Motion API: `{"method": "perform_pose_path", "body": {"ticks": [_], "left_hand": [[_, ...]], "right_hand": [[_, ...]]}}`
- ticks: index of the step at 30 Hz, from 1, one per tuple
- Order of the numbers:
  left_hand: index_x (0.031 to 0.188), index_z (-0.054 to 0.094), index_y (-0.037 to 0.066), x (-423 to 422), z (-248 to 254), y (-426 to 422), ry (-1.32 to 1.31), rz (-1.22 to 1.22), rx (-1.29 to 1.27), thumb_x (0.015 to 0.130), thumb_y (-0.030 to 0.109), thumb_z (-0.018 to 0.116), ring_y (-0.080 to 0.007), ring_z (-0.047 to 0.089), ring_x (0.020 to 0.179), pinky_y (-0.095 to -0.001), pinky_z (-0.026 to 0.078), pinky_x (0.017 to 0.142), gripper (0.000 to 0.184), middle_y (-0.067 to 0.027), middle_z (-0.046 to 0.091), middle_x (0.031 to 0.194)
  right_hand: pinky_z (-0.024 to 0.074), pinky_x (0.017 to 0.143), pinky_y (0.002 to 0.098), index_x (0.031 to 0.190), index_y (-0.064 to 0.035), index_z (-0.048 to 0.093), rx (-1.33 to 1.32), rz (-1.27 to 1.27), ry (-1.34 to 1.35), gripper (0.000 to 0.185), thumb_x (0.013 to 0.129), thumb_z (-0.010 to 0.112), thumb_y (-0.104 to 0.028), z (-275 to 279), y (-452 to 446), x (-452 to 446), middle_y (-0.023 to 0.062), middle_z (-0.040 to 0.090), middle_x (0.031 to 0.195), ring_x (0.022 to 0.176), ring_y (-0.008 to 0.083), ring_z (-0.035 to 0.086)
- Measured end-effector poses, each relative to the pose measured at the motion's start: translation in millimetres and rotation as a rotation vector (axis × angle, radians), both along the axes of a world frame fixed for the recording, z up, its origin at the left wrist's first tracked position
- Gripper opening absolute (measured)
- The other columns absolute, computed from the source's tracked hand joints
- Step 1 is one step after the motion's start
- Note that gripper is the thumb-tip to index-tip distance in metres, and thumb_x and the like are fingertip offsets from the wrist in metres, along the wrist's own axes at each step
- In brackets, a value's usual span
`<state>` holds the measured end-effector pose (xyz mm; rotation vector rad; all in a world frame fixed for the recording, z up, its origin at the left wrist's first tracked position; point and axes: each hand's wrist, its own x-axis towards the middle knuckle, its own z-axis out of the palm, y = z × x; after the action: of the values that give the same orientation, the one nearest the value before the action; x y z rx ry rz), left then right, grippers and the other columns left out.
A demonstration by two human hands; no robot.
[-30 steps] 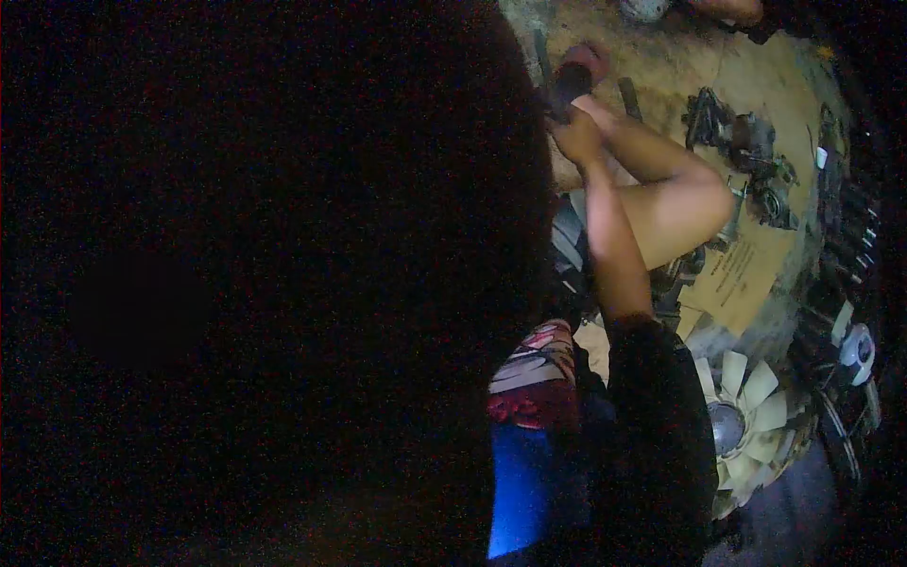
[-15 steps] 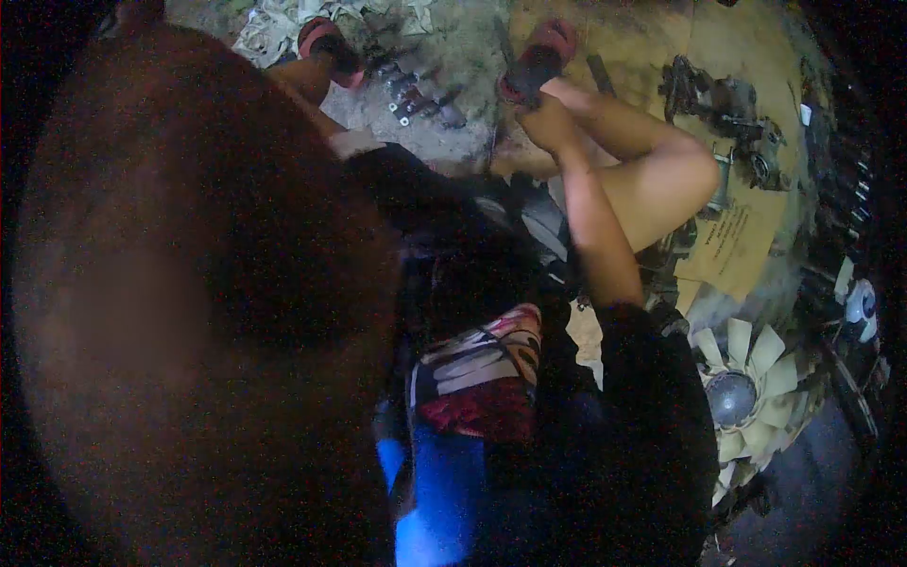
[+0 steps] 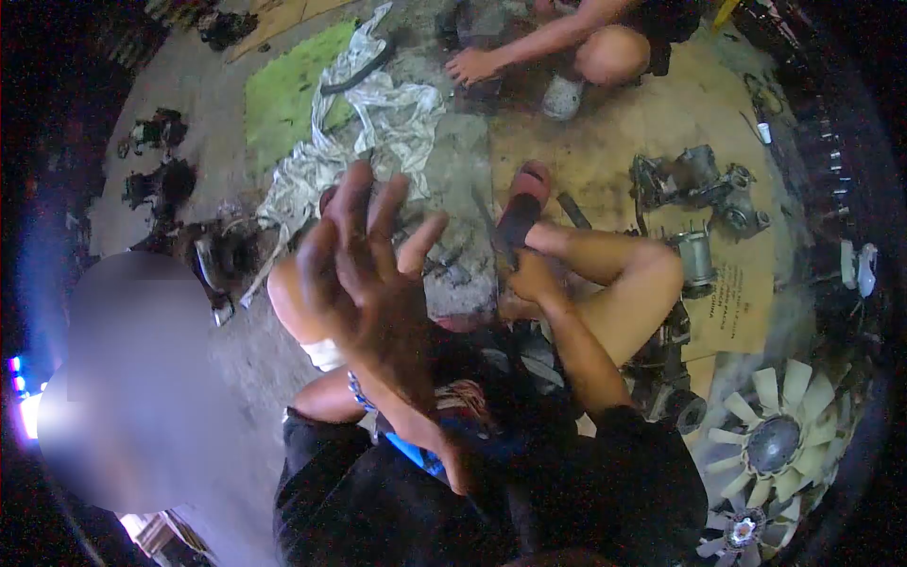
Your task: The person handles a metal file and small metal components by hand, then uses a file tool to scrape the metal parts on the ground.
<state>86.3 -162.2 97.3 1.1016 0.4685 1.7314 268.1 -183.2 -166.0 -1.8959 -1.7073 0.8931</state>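
My left hand is raised close to the camera, its fingers apart and nothing visible in it. A chain bracelet is round its wrist. Near the ankle of a bent leg, my right hand is closed on something dark that I cannot make out. Beside it are a dark sock and a reddish shoe. Small dark parts lie on the floor between the two hands, partly hidden by my left hand.
A co-worker's hand reaches down at the top. White cloth lies over a green mat. Metal parts and printed cardboard are on the right, above a pale fan. A blurred shape covers the lower left.
The dark shape that covered the left of the view has gone, and my left hand now shows with fingers spread. The co-worker and the cloth have come more fully into view.
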Motion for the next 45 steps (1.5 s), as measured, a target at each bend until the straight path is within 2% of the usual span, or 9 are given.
{"method": "perform_pose_path", "body": {"ticks": [4, 9, 11, 14, 18, 24, 31, 41, 45], "left_hand": [[0.134, 0.033, 0.002, -23, 14, 49, 0.516, -0.281, 0.130, 0.059, 0.037, 0.083, -0.0342, 0.043, 0.121, -0.0417, 0.042, 0.093, 0.096, -0.0198, 0.031, 0.140], [0.128, 0.042, -0.003, -38, -66, 151, 1.241, -0.112, 0.104, 0.061, 0.036, 0.081, -0.0318, 0.056, 0.108, -0.0401, 0.043, 0.092, 0.086, -0.0234, 0.055, 0.117], [0.124, 0.046, -0.003, -48, -80, 144, 1.993, -0.141, -0.019, 0.068, 0.041, 0.075, -0.0341, 0.057, 0.106, -0.0380, 0.043, 0.092, 0.076, -0.0237, 0.056, 0.117], [0.127, 0.043, -0.001, -54, -98, 136, 1.786, -0.642, -0.075, 0.072, 0.043, 0.069, -0.0383, 0.054, 0.106, -0.0409, 0.044, 0.090, 0.075, -0.0233, 0.055, 0.117], [0.130, 0.040, 0.001, -33, -104, 125, 1.766, -0.420, 0.121, 0.073, 0.045, 0.066, -0.0360, 0.056, 0.104, -0.0450, 0.045, 0.087, 0.076, -0.0215, 0.057, 0.114], [0.128, 0.041, 0.002, -17, -107, 111, 1.979, -0.665, 0.044, 0.074, 0.047, 0.064, -0.0377, 0.055, 0.102, -0.0471, 0.043, 0.088, 0.075, -0.0227, 0.057, 0.112], [0.127, 0.041, 0.004, -20, -123, 102, 1.878, -0.570, 0.233, 0.074, 0.049, 0.064, -0.0394, 0.057, 0.098, -0.0492, 0.043, 0.087, 0.073, -0.0219, 0.059, 0.108], [0.127, 0.043, 0.004, -21, -108, 107, 1.894, -0.591, 0.124, 0.074, 0.047, 0.065, -0.0386, 0.057, 0.098, -0.0494, 0.044, 0.085, 0.072, -0.0213, 0.059, 0.107], [0.127, 0.043, 0.004, -20, -109, 106, 1.915, -0.581, 0.182, 0.075, 0.046, 0.065, -0.0381, 0.057, 0.099, -0.0488, 0.044, 0.085, 0.070, -0.0210, 0.059, 0.108]], "right_hand": [[0.0468, 0.081, 0.0465, 0.107, -0.0047, 0.059, -0.213, 0.028, -0.078, 0.043, 0.065, 0.063, -0.016, 25, 6, 1, 0.0252, 0.061, 0.099, 0.094, 0.0416, 0.058], [0.0470, 0.080, 0.0458, 0.109, -0.0059, 0.060, -0.363, 0.007, -0.140, 0.044, 0.068, 0.062, -0.022, 3, 2, -2, 0.0251, 0.062, 0.096, 0.092, 0.0400, 0.059], [0.0469, 0.075, 0.0454, 0.109, -0.0094, 0.061, -0.247, 0.018, -0.174, 0.043, 0.073, 0.062, -0.034, -30, -5, 2, 0.0232, 0.063, 0.094, 0.088, 0.0371, 0.061], [0.0473, 0.075, 0.0462, 0.110, -0.0097, 0.060, -0.334, -0.042, -0.090, 0.047, 0.073, 0.063, -0.038, -19, -1, -5, 0.0228, 0.064, 0.095, 0.087, 0.0374, 0.062], [0.0474, 0.076, 0.0462, 0.111, -0.0095, 0.060, -0.464, 0.087, -0.183, 0.045, 0.074, 0.063, -0.035, -18, -2, -7, 0.0222, 0.064, 0.093, 0.086, 0.0374, 0.062], [0.0473, 0.074, 0.0467, 0.105, -0.0084, 0.061, -0.567, 0.140, -0.168, 0.038, 0.073, 0.063, -0.028, -48, -7, 0, 0.0210, 0.064, 0.088, 0.084, 0.0372, 0.062], [0.0478, 0.075, 0.0481, 0.105, -0.0088, 0.061, -0.524, 0.126, -0.199, 0.036, 0.074, 0.061, -0.027, -30, -2, -4, 0.0209, 0.064, 0.088, 0.084, 0.0387, 0.061], [0.0464, 0.079, 0.0489, 0.105, -0.0096, 0.061, -0.569, 0.137, -0.155, 0.035, 0.075, 0.059, -0.029, -22, -3, -6, 0.0220, 0.063, 0.092, 0.089, 0.0400, 0.060], [0.0497, 0.071, 0.0479, 0.080, 0.0033, 0.066, -0.439, 0.077, -0.147, 0.032, 0.066, 0.059, -0.025, -25, -6, -7, 0.0262, 0.063, 0.083, 0.077, 0.0398, 0.063]]}}
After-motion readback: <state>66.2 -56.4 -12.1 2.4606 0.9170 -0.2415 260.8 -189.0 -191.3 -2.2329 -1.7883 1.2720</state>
